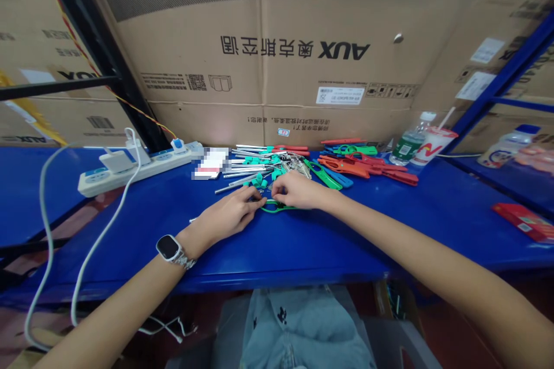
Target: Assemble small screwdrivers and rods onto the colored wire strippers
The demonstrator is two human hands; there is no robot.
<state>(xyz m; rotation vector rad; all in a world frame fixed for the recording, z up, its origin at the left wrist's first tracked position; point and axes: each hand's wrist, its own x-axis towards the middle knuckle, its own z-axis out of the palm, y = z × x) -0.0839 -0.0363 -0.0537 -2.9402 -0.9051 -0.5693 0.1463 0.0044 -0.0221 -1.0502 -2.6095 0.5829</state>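
Note:
My left hand [231, 211], with a watch on its wrist, rests low over the blue table; its fingertips touch a small part too small to name. My right hand [294, 190] is closed in a pinch just right of it, at a green-handled piece [277, 206] lying between the hands. What its fingers hold is hidden. Behind the hands lies a pile of metal rods with teal ends [246, 170]. To the right of the pile are green [324, 175], orange [346, 166] and red [396, 173] plastic handles.
A white power strip [141, 167] with cables and a white pixelated item [211, 162] are at the left. A bottle [409, 141] and a cup [433, 147] stand back right. A red box [523, 222] lies far right. Cardboard [281, 11] rises behind the table [324, 253].

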